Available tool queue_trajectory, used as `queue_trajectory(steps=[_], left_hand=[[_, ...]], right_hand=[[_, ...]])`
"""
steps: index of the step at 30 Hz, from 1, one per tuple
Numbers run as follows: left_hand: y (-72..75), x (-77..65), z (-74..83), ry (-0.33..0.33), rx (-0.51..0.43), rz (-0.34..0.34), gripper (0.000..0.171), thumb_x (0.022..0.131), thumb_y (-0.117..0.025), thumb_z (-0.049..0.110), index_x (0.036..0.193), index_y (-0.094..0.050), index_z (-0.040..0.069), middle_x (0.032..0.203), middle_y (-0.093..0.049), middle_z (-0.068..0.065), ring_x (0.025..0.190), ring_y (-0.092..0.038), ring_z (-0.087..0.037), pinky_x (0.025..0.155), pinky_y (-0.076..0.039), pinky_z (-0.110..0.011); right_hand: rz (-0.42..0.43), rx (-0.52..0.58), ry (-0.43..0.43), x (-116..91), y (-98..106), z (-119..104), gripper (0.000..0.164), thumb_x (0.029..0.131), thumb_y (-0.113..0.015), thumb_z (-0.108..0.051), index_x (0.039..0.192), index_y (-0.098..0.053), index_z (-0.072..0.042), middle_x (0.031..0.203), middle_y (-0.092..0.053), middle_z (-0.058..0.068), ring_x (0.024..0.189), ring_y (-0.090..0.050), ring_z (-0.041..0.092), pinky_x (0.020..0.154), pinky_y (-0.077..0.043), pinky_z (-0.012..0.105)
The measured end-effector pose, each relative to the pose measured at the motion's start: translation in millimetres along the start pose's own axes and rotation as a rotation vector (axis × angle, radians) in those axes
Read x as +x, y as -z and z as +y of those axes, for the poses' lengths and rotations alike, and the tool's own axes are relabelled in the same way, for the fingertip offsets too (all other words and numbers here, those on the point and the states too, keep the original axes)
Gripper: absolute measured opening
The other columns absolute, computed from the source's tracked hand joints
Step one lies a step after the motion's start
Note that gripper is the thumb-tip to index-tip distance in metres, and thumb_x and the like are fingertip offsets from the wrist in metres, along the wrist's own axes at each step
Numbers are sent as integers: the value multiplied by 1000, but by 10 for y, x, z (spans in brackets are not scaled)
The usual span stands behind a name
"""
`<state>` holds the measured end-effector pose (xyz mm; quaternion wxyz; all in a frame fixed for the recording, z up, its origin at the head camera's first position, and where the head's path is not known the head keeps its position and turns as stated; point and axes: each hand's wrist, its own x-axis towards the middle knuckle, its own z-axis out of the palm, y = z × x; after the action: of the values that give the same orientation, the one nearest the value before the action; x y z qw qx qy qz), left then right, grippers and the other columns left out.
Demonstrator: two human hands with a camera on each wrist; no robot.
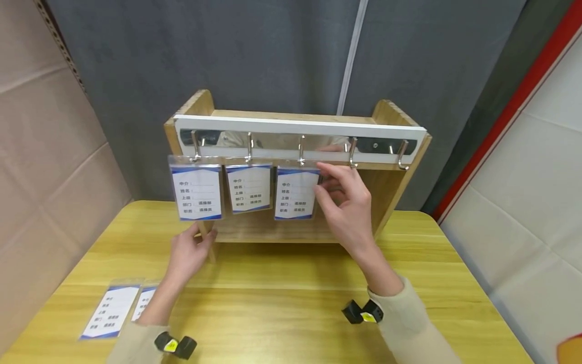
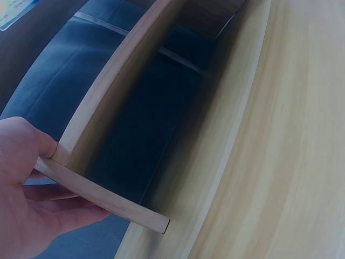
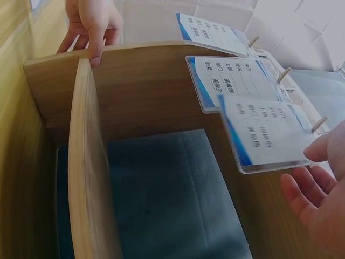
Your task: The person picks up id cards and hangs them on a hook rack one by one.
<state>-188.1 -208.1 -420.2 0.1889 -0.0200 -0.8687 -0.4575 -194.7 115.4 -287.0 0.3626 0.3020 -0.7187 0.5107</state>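
A wooden rack [image 1: 273, 233] carries a row of metal hooks along its front. Three clear badge holders with white-and-blue cards hang there: a left one [image 1: 197, 194], a middle one [image 1: 248, 188] and a third one [image 1: 296, 194] on the centre hook. My right hand [image 1: 347, 202] pinches the right edge of the third badge holder, thumb and fingers around its upper corner [image 3: 269, 132] in the right wrist view. Low on the rack's left side, my left hand [image 1: 190, 253] grips the side panel [image 2: 102, 191], thumb on one face and fingers on the other.
Two more badge holders lie on the table at the front left; one card [image 1: 110, 311] is fully visible, the other [image 1: 144, 302] partly behind the left forearm. Two hooks on the right, including the end hook [image 1: 402, 154], carry nothing. A grey curtain [image 1: 273, 55] hangs behind the rack.
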Motion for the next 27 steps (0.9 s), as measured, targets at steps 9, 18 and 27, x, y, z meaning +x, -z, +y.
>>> queue_trajectory(steps=[9, 18, 27], left_hand=[[1, -10, -12, 10, -5, -2, 12, 100, -64, 9, 98, -66, -3, 129, -61, -33, 103, -69, -49, 68, -65, -39], [-7, -15, -18, 19, -4, -11, 13, 101, -64, 9, 100, -67, -4, 128, -62, -34, 103, -69, -50, 67, -65, -38], [-3, 0, 4, 16, -18, -23, 13, 101, -63, 9, 102, -66, -4, 122, -65, -35, 102, -69, -50, 63, -65, -34]], right_hand=[[-18, 27, -50, -125, 123, 67, 43, 87, -68, 17, 127, -68, 0, 113, -62, 14, 88, -65, 18, 72, -59, 20], [17, 68, 22, -233, 355, 176, 40, 85, -66, 22, 123, -65, 10, 111, -61, 17, 87, -63, 15, 74, -58, 18], [177, -20, -17, -319, 702, 266, 36, 84, -66, 23, 118, -67, 10, 105, -61, 9, 86, -59, 13, 79, -54, 16]])
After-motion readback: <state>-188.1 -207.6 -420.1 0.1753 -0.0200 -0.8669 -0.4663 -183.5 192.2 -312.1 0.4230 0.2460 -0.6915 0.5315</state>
